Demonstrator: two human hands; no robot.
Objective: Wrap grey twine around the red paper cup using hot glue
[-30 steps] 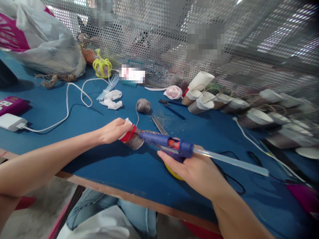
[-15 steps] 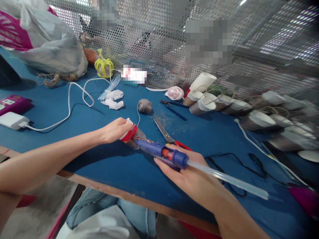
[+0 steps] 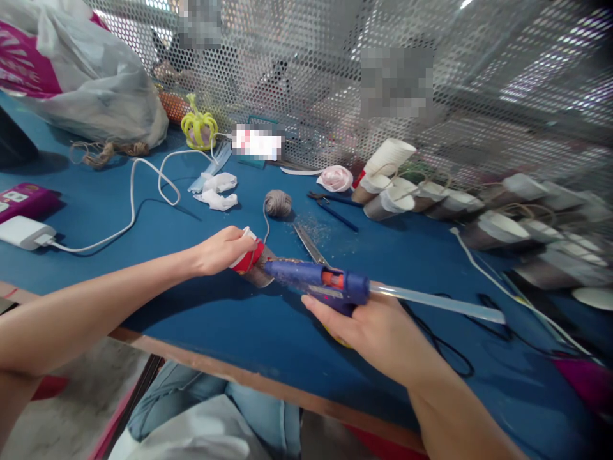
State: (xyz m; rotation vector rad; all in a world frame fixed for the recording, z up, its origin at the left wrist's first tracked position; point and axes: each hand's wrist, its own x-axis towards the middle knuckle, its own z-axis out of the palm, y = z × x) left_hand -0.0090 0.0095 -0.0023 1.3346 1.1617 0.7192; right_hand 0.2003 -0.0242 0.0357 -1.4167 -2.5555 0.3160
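My left hand (image 3: 223, 250) is closed around the rim end of a red paper cup (image 3: 249, 257), tilted on its side and partly wrapped in grey-brown yarn. Wrapped about its grip, my right hand (image 3: 364, 326) holds a blue glue gun (image 3: 311, 281), whose nozzle end points left and meets the wrapped part of the cup; whether it touches cannot be made out. A long clear glue stick (image 3: 440, 303) juts from the gun's back. From the cup a strand runs up to a ball of grey yarn (image 3: 278, 203). Scissors (image 3: 309, 243) lie behind the gun, their handles hidden.
Pliers (image 3: 335, 207) and a pink fabric rose (image 3: 335, 178) lie farther back. Several wrapped cups (image 3: 390, 199) with twine handles line the right. White cloth scraps (image 3: 218, 191), a white cable (image 3: 134, 191) and a plastic bag (image 3: 105, 83) are on the left. Perforated metal mesh (image 3: 311, 83) stands behind.
My right hand has turned the glue gun, so its back end and glue stick sit higher, and shifted it slightly right. My left hand and the cup have hardly moved.
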